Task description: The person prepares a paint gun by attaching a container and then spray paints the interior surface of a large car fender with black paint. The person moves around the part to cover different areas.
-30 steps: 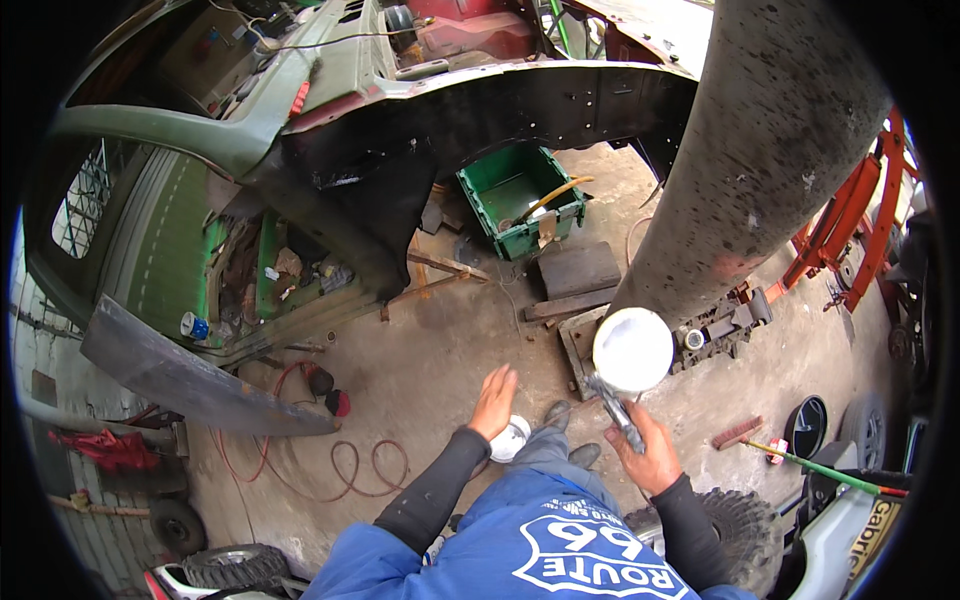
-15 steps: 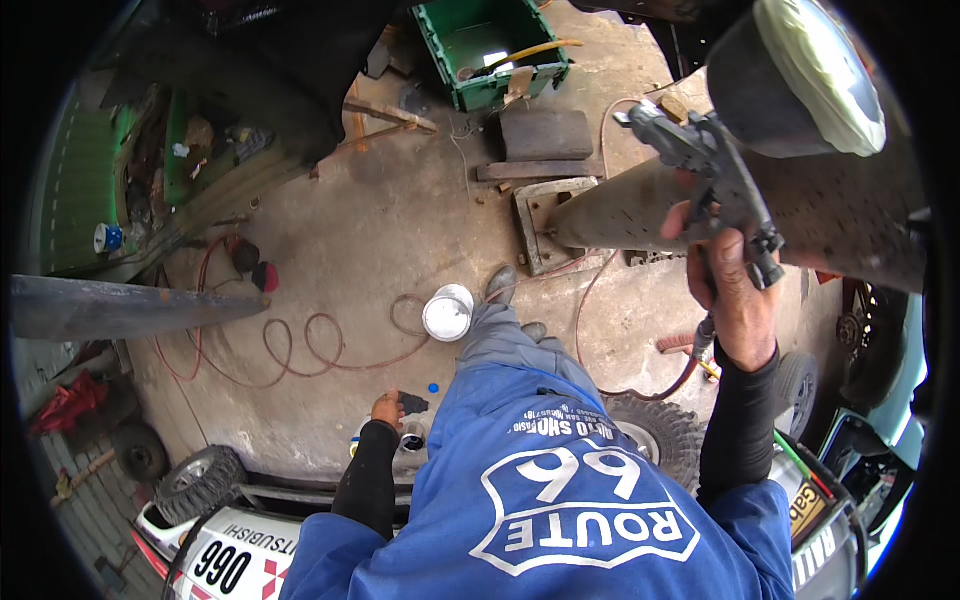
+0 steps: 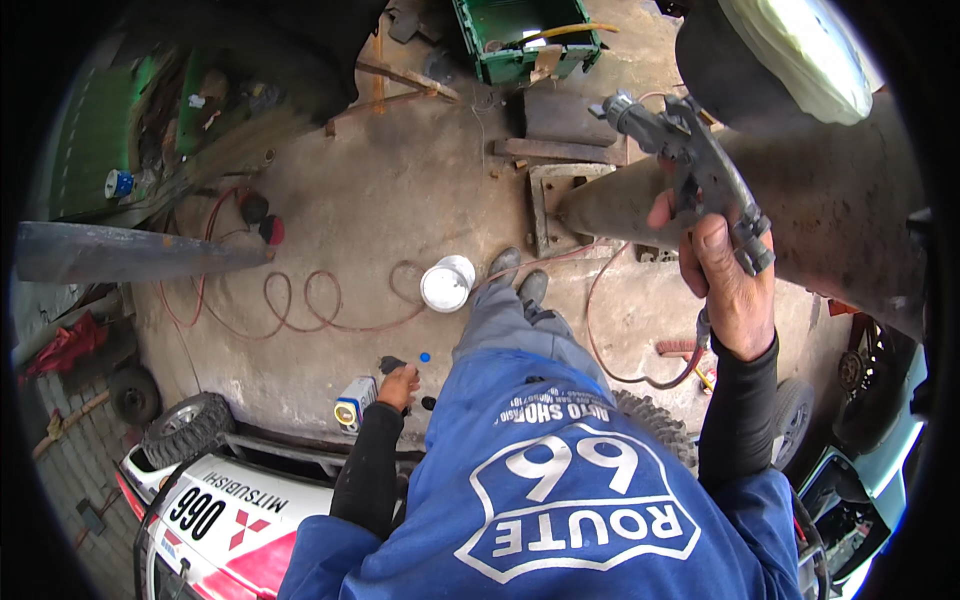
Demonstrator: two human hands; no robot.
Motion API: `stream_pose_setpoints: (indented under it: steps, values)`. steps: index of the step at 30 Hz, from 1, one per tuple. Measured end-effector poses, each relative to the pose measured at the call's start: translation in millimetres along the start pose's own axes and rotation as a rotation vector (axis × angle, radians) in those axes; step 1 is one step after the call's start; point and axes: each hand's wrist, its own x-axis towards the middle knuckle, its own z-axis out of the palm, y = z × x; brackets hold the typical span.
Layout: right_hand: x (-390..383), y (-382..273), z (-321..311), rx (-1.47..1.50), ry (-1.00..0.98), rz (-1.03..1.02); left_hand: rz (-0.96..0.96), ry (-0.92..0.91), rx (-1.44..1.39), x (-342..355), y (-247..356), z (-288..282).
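Head view: the right hand (image 3: 735, 285) grips the handle (image 3: 746, 222) of a grey metal spray gun (image 3: 672, 140), its round dark cup (image 3: 735, 75) beyond that grip; probably stiff, top-heavy, best held there. Left hand (image 3: 400, 385), lower left, curled; whether holding anything, unclear.

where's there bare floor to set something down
Widest: concrete floor between the red hose and green crate. Also: between that hose and the left knobby tire. Crowded: beside the left hand, by the rectangular container and blue disc; around the right hand, with the spray gun before the pillar.
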Motion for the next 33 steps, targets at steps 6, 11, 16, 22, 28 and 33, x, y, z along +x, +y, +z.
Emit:
stream_pose_setpoints:
  steps: [6,11,16,22,28,33]
  values:
    - [-10.5,-5.4,-14.8,0.035,-0.095,-0.055,0.184,-0.124,0.158,10.7,-6.2,28.7]
    - [-9.4,-17.0,-11.3,0.043,-0.124,-0.097,0.049,-0.01,0.034,-2.8,-2.4,5.2]
    - [3.6,-40.8,0.7,0.049,-0.107,-0.117,0.023,0.077,-0.037,-23.2,-7.4,-23.0]
    - [22.3,-60.2,17.1,0.065,-0.048,-0.109,0.01,0.042,0.001,6.3,-1.3,-26.5]
    - [56.3,-74.7,44.6,-0.026,0.026,-0.12,0.057,-0.119,0.111,73.2,67.5,-38.0]
    - [92.7,-93.9,87.0,0.007,-0.001,-0.105,0.143,-0.162,0.285,122.0,180.6,-85.6]
